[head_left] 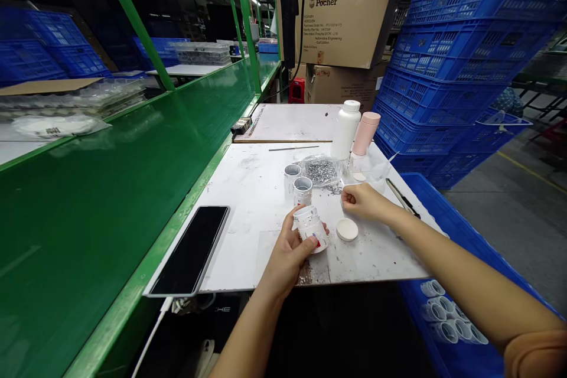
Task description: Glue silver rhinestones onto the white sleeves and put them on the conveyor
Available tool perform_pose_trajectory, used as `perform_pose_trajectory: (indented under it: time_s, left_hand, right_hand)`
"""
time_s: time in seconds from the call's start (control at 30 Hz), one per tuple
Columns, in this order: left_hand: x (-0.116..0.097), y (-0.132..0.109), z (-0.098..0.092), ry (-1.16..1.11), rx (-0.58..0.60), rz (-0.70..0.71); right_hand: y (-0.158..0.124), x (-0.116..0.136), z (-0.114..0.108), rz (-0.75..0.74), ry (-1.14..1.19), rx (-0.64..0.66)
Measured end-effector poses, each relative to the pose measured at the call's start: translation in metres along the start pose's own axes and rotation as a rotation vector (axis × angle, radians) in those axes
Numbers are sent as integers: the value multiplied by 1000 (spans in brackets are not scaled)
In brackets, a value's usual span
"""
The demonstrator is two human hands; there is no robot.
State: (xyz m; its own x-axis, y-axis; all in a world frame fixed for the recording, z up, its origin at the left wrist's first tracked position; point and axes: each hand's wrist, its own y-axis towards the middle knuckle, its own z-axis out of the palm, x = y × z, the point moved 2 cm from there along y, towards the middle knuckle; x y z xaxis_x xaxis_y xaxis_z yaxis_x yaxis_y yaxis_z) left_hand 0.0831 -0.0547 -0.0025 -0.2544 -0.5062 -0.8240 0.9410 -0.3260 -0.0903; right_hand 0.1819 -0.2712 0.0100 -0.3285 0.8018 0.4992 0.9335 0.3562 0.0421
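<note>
My left hand [287, 253] grips a small white plastic jar [311, 228] with a printed label, its open mouth tilted up and away from me. My right hand [362, 202] rests on the white work board [248, 236] with its fingers curled, and I see nothing in them. Just below those fingers lies a round white lid [347, 229]. Two similar open jars [302, 191] stand upright beyond my left hand. Behind them is a clear plastic bag of small metal parts [319, 170].
A white bottle [346, 130] and a pink bottle [365, 133] stand at the board's far end. Black tweezers [402, 198] lie on the right, a black smartphone [190, 251] on the left. A green panel [110, 189] runs along the left; stacked blue crates [460, 53] rise on the right.
</note>
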Motion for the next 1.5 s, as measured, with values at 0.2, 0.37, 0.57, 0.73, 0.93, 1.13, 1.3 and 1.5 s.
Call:
perform_pose_trajectory:
  time_s: [0.2, 0.37, 0.57, 0.73, 0.93, 1.13, 1.3, 1.5]
  left_hand:
    - [-1, 2, 0, 32, -12, -4]
    - [-2, 1, 4, 53, -32, -8]
    - [-2, 0, 4, 58, -43, -18]
    - [-2, 0, 5, 55, -39, -19]
    - [-1, 2, 4, 44, -43, -20]
    - [-1, 2, 3, 44, -31, -12]
    - [-1, 3, 2, 50, -27, -17]
    - [0, 2, 5, 46, -29, -21]
  right_hand:
    - [-18, -13, 6, -76, 70, -84]
    - [-21, -24, 10, -50, 116, -143]
    - [-24, -23, 7, -64, 116, -137]
    - [-30, -15, 0, -69, 87, -128]
    - [-39, 8, -9, -216, 305, 10]
    - [-43, 17, -5, -273, 264, 118]
    - [-42, 13, -2, -307, 237, 140]
    - [-41, 12, -1, -309, 209, 137]
